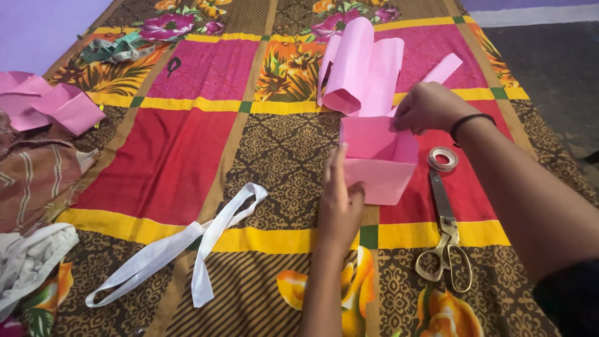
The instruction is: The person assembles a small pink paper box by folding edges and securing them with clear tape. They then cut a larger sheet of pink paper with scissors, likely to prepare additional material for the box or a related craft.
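The left hand [340, 209] lay flat against the near left edge of a pink paper box [379, 159], fingers [337, 168] straight and pressed to its side wall, thumb at the front face; it steadied the box without closing round it. The right hand [429, 106] was closed at the box's far right corner, fingertips pinching the pink paper there; a black band [469, 120] circled that wrist. The box stood open-topped on a patchwork cloth [168, 162], between the two hands.

Just beyond the right hand, pink sheets [362, 68], partly rolled and folded, stood touching the box's far edge. Right of the box, near the right wrist, lay a tape roll [442, 158], and just below it brass-handled scissors [444, 240], blades pointing toward the roll. Well left of the left hand lay a looped white strap [187, 246]. Farther left, at the cloth's edge, were more folded pink paper [65, 109], bundled fabric [34, 178] and a measuring tape [115, 50].
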